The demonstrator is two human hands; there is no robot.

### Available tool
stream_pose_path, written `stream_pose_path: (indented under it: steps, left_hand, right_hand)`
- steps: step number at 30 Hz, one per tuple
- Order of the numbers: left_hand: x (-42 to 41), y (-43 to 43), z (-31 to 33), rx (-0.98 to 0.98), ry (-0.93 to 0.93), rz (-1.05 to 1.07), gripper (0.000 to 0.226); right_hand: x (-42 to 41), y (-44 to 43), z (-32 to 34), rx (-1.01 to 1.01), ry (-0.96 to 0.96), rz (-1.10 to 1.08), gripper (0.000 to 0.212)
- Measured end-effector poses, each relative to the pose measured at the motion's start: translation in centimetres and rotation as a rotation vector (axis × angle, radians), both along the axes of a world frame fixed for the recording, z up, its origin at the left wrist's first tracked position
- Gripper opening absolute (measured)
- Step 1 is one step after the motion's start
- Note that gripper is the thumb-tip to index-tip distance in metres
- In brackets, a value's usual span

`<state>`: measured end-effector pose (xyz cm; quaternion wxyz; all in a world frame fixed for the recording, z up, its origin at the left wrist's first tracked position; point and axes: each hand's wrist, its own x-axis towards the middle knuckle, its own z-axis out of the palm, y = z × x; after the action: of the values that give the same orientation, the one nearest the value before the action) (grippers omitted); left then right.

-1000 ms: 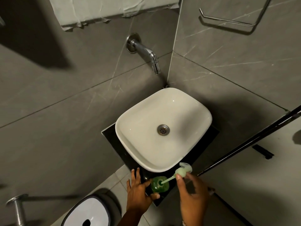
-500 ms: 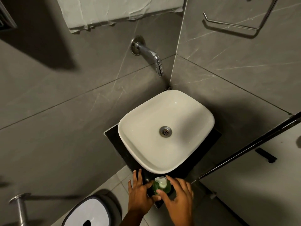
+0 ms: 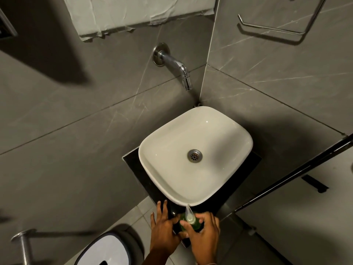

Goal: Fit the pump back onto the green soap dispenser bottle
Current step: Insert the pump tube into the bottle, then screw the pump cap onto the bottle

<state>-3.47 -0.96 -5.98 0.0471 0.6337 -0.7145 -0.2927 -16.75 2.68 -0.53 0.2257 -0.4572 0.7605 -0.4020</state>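
Head view: the green bottle [image 3: 193, 224] stands on the dark surface [image 3: 133, 165] just beside the basin [image 3: 152, 169], left hand [image 3: 164, 232] bracing it, right hand [image 3: 204, 234] pinching the pump [image 3: 190, 215]. Seating step; next, probably a tightening twist.

The scene was dimly lit from above. A small glare was seen on the white ceramic basin [image 3: 194, 150], with heavy shadows cast right of it. Lines far from it were bowed by wide-angle distortion.
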Motion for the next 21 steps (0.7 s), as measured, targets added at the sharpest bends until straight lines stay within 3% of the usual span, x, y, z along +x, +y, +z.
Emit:
stream_pose_path:
  steps: [3, 10, 17, 21]
  left_hand:
    - [0.0, 0.0, 0.2, 0.012, 0.007, -0.02, 0.071]
    - [-0.1, -0.1, 0.7, 0.049, -0.002, -0.019, 0.066]
    - [-0.1, -0.1, 0.7, 0.04, 0.006, -0.026, 0.067]
    - [0.0, -0.1, 0.7, 0.036, 0.004, -0.041, 0.068]
  right_hand:
    - [-1.1, 0.2, 0.0, -0.023, 0.111, 0.085, 0.039]
    - [-2.1, 0.2, -0.4, -0.041, 0.236, 0.199, 0.037]
    - [-0.6, 0.5, -0.8, -0.103, 0.083, 0.033, 0.027]
    - [-0.9, 0.5, -0.5, -0.082, 0.064, 0.051, 0.029]
